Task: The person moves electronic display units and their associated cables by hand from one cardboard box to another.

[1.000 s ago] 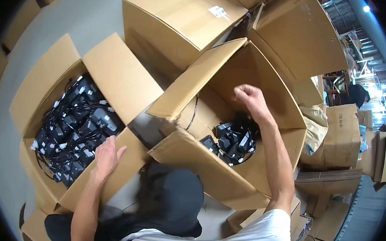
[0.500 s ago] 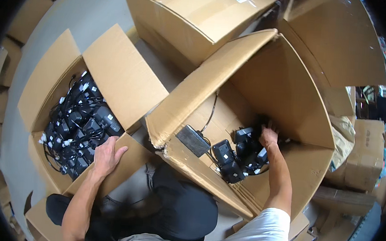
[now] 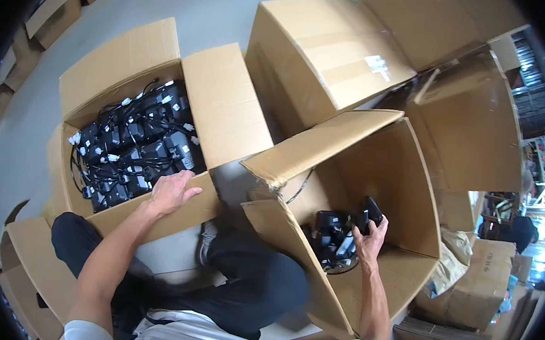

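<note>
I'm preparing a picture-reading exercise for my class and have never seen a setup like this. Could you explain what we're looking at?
There is no robot here: these are a person's bare hands. The view comes from the left of two fisheye cameras worn on the head, looking down, so straight edges bend toward the dark rim. The left hand rests at the near edge of the left carton, which is full of black devices with cables and white connectors. The right hand reaches into the right carton, holding a black device above others there.
</note>
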`<control>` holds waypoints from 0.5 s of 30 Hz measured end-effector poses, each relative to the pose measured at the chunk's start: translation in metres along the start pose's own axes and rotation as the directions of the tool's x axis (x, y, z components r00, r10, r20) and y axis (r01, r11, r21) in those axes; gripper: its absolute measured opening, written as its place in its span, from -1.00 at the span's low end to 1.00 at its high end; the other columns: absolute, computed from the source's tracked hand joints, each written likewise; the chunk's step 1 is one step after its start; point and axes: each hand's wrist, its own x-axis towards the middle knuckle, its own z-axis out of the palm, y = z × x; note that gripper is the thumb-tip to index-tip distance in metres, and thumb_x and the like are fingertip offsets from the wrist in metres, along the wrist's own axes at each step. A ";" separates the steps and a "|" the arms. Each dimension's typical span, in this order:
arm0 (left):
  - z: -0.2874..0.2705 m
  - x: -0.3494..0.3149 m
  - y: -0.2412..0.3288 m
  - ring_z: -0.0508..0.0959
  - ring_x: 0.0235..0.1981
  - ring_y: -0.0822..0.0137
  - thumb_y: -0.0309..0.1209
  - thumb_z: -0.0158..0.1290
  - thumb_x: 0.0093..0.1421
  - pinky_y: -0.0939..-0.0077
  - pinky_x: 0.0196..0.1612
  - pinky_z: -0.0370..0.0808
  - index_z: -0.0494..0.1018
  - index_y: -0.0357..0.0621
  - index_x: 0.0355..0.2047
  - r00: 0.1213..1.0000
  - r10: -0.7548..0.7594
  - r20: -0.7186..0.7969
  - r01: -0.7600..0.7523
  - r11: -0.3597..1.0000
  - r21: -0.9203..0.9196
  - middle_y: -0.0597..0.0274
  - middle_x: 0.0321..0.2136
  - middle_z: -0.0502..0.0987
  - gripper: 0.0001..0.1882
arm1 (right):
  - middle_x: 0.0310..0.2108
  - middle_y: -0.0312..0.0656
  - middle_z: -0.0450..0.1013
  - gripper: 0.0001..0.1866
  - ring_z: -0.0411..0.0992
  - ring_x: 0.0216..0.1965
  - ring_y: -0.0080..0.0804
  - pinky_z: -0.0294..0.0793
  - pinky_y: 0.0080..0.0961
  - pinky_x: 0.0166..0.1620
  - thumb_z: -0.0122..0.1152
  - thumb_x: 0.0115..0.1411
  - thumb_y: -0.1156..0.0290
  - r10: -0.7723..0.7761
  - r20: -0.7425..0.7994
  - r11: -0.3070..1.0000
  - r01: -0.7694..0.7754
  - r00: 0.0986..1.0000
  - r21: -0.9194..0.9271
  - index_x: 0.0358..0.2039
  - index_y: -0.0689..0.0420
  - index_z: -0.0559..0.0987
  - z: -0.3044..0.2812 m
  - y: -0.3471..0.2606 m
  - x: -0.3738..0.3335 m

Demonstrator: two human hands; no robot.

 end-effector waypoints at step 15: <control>-0.095 -0.022 0.250 0.55 0.01 0.35 0.14 -0.13 0.42 0.37 0.08 0.51 0.36 -0.19 0.21 0.911 0.292 0.291 0.351 -0.178 -0.919 0.19 0.06 0.55 -0.33 | 0.05 -0.02 0.32 -0.44 0.38 0.05 -0.01 0.50 -0.14 0.04 0.66 -0.23 0.40 -0.719 -0.465 0.686 0.634 0.517 -0.357 -0.24 0.23 0.50 -0.153 -0.228 -0.039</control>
